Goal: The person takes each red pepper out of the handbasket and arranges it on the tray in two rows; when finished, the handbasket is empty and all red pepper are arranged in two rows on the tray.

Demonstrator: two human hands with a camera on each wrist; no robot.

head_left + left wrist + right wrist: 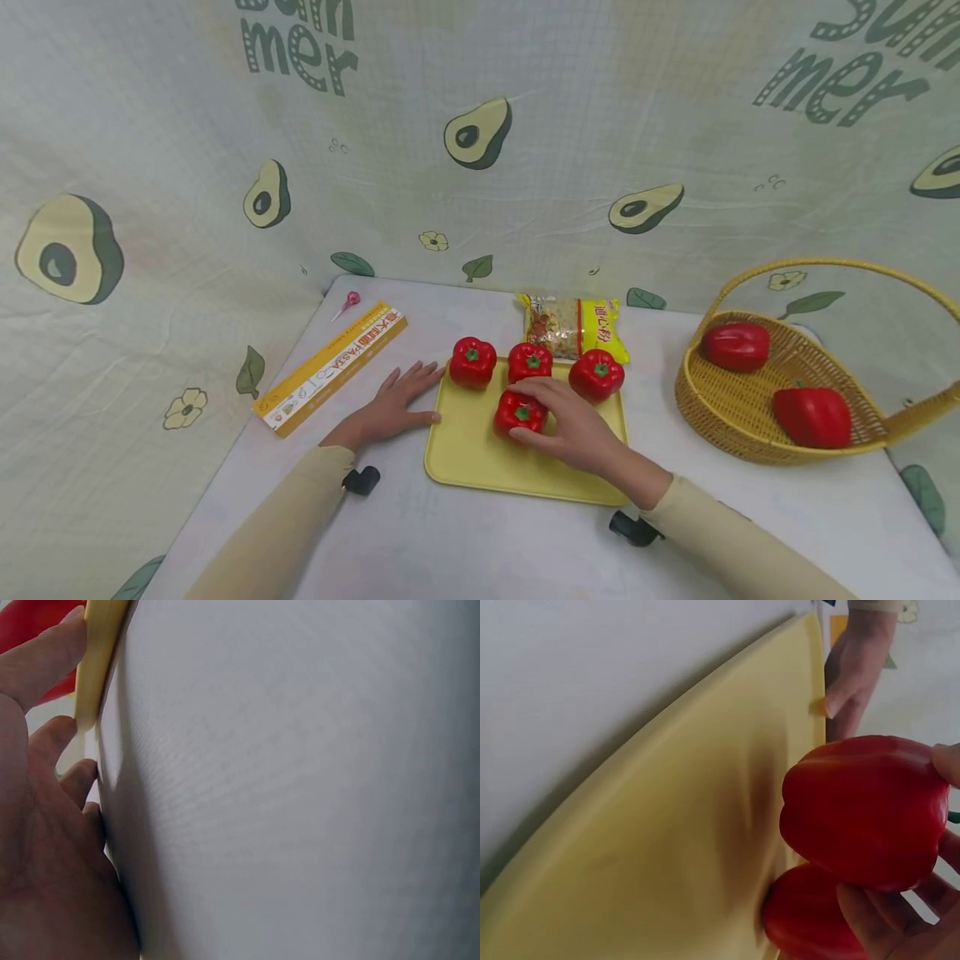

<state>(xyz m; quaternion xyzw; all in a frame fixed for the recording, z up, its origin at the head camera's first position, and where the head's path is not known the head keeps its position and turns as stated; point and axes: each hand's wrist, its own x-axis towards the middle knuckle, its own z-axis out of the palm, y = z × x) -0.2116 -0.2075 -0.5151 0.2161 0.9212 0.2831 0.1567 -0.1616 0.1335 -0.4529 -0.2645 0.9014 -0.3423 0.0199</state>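
My right hand (pixel 581 433) grips a red bell pepper (pixel 519 412) with thumb and fingers, over the middle of a yellow tray (pixel 480 462). In the right wrist view the held bell pepper (pixel 862 814) appears lifted off the tray surface, its green stem partly hidden by the hand. Three more red bell peppers stand along the tray's far side: one at left (pixel 472 364), one in the middle (pixel 529 360) and one at right (pixel 597 375). My left hand (pixel 390 408) lies with spread fingers on the table, its thumb touching the tray's left rim (pixel 101 660).
A wicker basket (pixel 708 421) with a tall handle stands at right, holding two red bell peppers (pixel 812 417). Behind the tray lies a yellow pasta bag (pixel 555 327). A long pasta box (pixel 330 367) and a pink lollipop (pixel 352 297) lie at left. Patterned cloth hangs behind.
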